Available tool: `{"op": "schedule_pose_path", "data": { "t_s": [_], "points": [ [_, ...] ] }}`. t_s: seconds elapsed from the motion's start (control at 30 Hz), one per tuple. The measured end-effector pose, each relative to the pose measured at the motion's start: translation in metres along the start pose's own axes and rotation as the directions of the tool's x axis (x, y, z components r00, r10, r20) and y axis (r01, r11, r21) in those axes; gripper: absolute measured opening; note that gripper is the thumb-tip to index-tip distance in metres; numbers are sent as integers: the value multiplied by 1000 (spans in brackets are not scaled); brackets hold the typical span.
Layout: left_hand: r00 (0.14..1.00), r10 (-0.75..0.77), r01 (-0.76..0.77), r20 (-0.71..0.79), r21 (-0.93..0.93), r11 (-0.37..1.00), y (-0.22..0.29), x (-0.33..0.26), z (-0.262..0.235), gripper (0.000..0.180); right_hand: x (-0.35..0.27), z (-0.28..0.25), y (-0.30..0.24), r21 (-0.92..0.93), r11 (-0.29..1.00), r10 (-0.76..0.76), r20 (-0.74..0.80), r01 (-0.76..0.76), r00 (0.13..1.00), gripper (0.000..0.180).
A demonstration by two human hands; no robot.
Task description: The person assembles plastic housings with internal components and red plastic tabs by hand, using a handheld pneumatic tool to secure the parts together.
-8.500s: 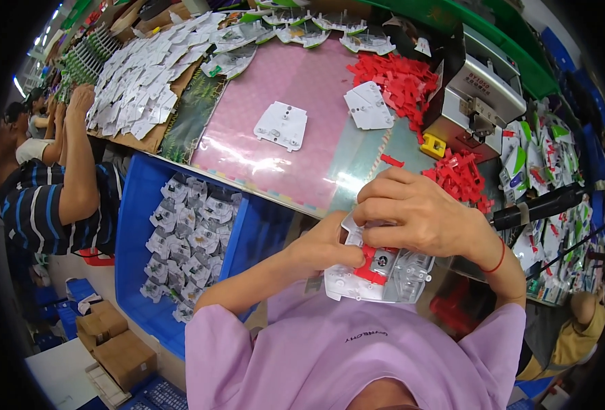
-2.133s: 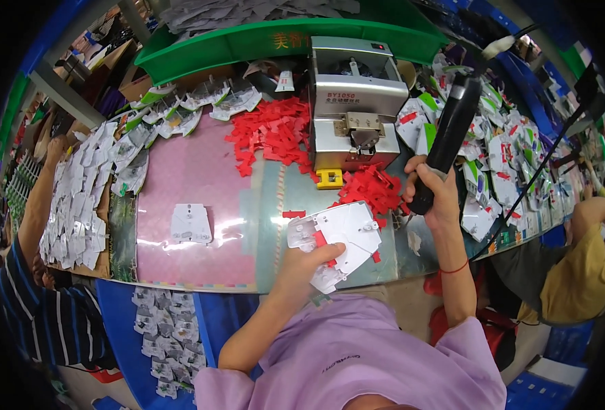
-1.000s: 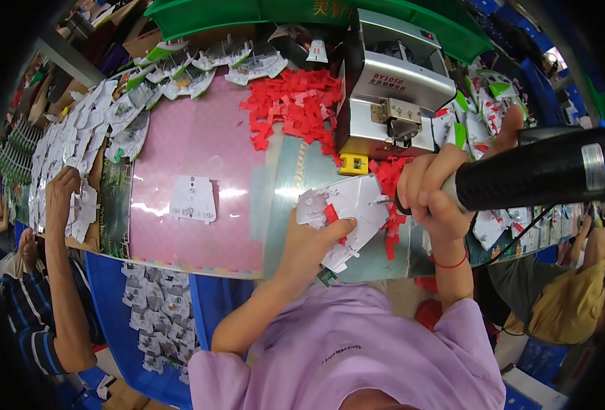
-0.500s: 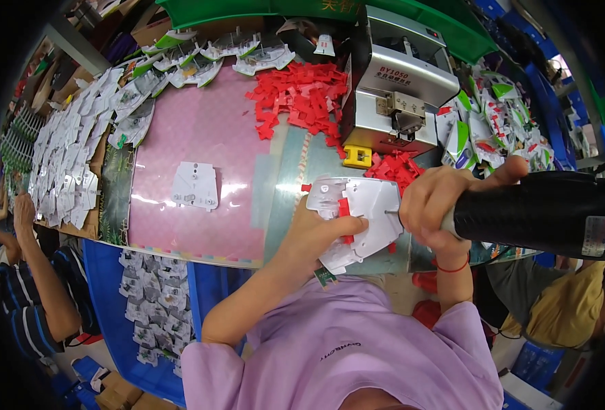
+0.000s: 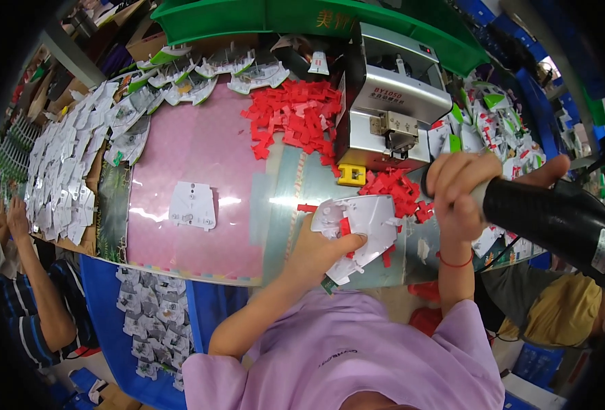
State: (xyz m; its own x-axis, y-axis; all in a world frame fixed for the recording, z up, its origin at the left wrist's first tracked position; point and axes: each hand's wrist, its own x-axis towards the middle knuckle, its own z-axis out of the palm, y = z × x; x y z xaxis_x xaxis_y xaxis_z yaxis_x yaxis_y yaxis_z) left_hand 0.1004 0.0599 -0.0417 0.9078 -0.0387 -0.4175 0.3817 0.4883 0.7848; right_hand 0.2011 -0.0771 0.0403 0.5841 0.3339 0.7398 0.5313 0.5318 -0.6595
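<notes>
My left hand is closed round a white plastic housing, its thumb pressing on the inner face beside a red plastic piece. Below that hand a small green circuit board pokes out. My right hand grips a black power screwdriver near its front end, with the thumb stretched out to the right. The screwdriver's front end is apart from the housing and close to the silver screw-feeding machine; its bit is hard to make out behind my fingers.
Loose red parts lie left of the machine, more around a yellow block. A white panel rests on the pink mat. White parts crowd the left; a blue bin stands below. Another person's arm shows.
The screwdriver has drawn back from the housing, where its bit pointed into the inner face, and shifted toward the machine. My left hand still holds the housing. The whole view has shifted slightly.
</notes>
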Motion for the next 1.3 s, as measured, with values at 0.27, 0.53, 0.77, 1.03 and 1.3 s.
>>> {"op": "schedule_pose_path", "data": {
  "t_s": [0.27, 0.53, 0.77, 1.03, 1.3],
  "points": [
    [1000, -9, 7, -21, -100, 995, -7, -2, -3, 35, 18, -22, 39, -356, 931, 75, -39, -84, 996, 12],
    [995, -81, 86, 66, -87, 992, -11, -1, -2, 40, 10, -7, 27, -135, 938, 294, -186, -320, 938, 36],
    [989, -82, 97, 120, -123, 988, -7, -3, 5, 40, -12, 10, 0, 223, 914, 345, 13, -339, 938, 21],
    [967, -195, 215, 164, -114, 970, 5, -14, 13, 50, -19, 15, 0, 227, 934, 262, 85, -274, 961, 38],
    [963, -152, 178, 222, -101, 979, 9, -16, 12, 43, -26, 18, -3, 223, 954, 166, 155, -198, 974, 58]
  ]
}}
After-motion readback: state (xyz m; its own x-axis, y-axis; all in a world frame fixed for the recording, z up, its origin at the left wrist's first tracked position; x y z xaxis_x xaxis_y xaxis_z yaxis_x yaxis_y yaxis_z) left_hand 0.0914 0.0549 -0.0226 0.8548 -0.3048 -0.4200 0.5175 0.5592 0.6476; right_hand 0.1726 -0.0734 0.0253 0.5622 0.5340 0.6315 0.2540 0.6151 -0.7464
